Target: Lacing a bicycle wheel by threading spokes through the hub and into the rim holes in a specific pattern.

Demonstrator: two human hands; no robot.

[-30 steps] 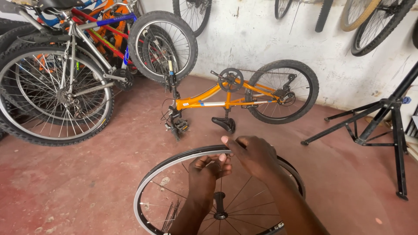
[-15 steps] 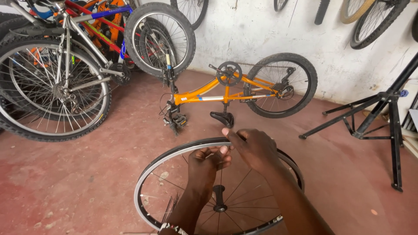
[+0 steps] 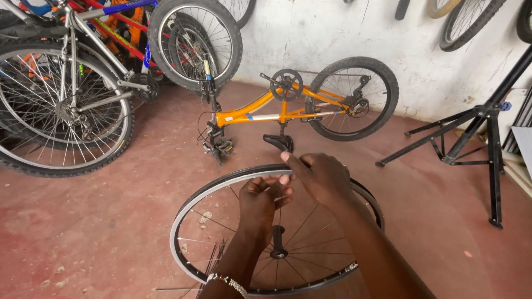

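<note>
While both hands work at its top edge, the bare wheel rim (image 3: 183,232) lies low in the head view, on the red floor (image 3: 100,221) in front of the upturned orange bicycle (image 3: 288,108). Over the rim's upper arc, the left hand (image 3: 263,202) has its fingers curled together, apparently pinching near a spoke, though what they clamp is too small to tell. Touching it, the right hand (image 3: 321,177) rests on the rim with fingers bent and 1 finger pointing left. Right of the rim stands a black repair stand (image 3: 471,133); left of it lean several parked bicycles (image 3: 72,94).
</note>
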